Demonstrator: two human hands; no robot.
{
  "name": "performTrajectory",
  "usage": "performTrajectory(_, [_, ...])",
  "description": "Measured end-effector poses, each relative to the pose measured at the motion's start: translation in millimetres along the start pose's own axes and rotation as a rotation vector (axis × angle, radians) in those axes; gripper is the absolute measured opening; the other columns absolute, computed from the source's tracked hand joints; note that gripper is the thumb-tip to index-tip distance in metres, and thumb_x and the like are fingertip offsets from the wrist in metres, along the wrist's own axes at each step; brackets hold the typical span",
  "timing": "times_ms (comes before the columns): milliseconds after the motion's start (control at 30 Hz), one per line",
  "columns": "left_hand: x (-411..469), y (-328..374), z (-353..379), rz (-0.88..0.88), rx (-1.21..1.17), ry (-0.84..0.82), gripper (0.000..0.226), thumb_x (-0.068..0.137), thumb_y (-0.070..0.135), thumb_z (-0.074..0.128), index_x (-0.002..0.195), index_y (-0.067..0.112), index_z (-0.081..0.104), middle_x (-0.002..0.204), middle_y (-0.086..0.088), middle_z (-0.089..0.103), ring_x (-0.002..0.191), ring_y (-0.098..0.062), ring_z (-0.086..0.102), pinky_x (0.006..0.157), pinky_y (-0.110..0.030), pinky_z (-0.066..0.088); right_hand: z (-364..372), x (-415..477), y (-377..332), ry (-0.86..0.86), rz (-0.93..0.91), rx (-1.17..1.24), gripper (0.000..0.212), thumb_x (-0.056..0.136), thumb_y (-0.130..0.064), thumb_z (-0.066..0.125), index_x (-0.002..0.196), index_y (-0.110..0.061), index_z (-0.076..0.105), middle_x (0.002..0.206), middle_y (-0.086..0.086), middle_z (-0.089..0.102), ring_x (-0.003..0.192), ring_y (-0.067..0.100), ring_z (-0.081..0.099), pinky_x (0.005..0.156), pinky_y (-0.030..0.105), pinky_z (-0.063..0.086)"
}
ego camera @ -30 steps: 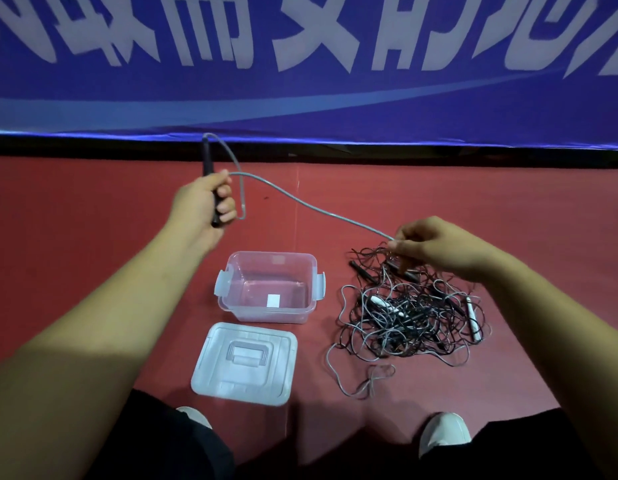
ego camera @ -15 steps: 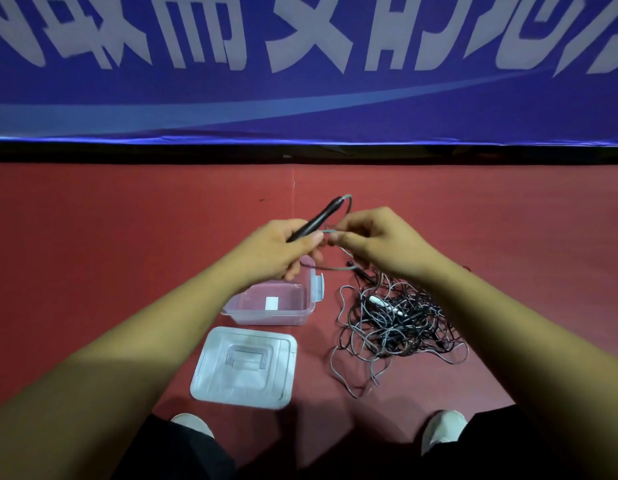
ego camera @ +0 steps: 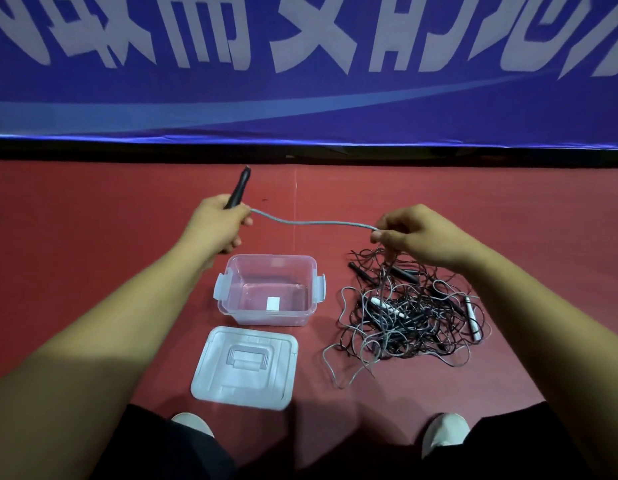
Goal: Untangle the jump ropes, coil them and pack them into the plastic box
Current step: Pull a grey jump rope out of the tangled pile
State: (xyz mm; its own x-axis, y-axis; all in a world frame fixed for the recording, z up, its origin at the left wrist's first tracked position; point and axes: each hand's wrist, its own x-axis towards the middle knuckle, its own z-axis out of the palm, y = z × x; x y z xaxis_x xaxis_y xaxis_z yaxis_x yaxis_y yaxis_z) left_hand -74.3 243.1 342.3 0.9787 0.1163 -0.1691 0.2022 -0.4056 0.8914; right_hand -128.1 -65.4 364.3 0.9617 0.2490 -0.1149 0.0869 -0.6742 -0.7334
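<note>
Head view, untangling step: gripped slim black handle (ego camera: 239, 188) in left hand (ego camera: 219, 225) left of centre, pinched its grey cord (ego camera: 314, 223) in right hand (ego camera: 411, 233) above tangled black-and-grey rope heap (ego camera: 411, 317) at centre right, beside clear plastic box (ego camera: 271, 258); likely needed drawing cord free before coiling.

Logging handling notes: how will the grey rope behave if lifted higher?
Probably floppy: the rope sags between the left hand and right hand. Likely to drag the pile along, since it runs into that tangle.
</note>
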Motion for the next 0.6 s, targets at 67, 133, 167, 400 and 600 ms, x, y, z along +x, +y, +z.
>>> performTrajectory(67, [-4,0,5,0.065,0.145,0.035,0.011,0.096,0.019,0.057,0.103,0.014,0.065,0.070,-0.005,0.063,0.030,-0.006,0.050,0.037,-0.017,0.036,5,-1,-7,0.026,-0.017,0.040,0.015,0.095,-0.021,0.063,0.086,-0.014,0.071,0.061,0.007,0.059,0.058,0.022,0.055,0.059,0.043,0.047])
performTrajectory(133, [-13,7,13,0.104,-0.020,-0.074,0.017,0.097,0.017,0.059,0.112,0.014,0.066,0.088,-0.003,0.072,0.032,-0.008,0.051,0.035,-0.016,0.032,9,-2,-19,0.039,-0.040,0.107,0.015,0.095,-0.022,0.063,0.087,-0.014,0.073,0.058,0.008,0.047,0.053,0.018,0.042,0.052,0.032,0.033])
performTrajectory(167, [-20,13,19,0.114,-0.149,-0.174,0.018,0.098,0.015,0.057,0.114,0.014,0.065,0.102,0.000,0.074,0.033,-0.009,0.050,0.033,-0.015,0.028,11,-3,-26,0.036,-0.053,0.151,0.016,0.095,-0.021,0.064,0.087,-0.012,0.074,0.055,0.005,0.043,0.050,0.016,0.036,0.050,0.026,0.028])
performTrajectory(400, [-54,28,43,0.240,-0.199,-0.530,0.016,0.101,0.021,0.053,0.090,0.012,0.061,0.068,0.000,0.064,0.033,-0.010,0.038,0.033,-0.016,0.024,27,1,-45,0.057,-0.090,0.238,0.020,0.096,-0.017,0.062,0.089,0.000,0.071,0.047,-0.011,0.041,0.040,0.003,0.032,0.042,0.016,0.028])
performTrajectory(600, [-28,25,25,0.165,-0.430,-0.236,0.021,0.099,0.013,0.055,0.078,0.014,0.050,0.051,0.008,0.039,0.031,-0.006,0.030,0.031,-0.015,0.019,12,-2,-17,-0.038,-0.033,-0.109,0.025,0.095,-0.025,0.063,0.072,-0.016,0.063,0.059,0.007,0.062,0.048,0.010,0.049,0.050,0.028,0.041])
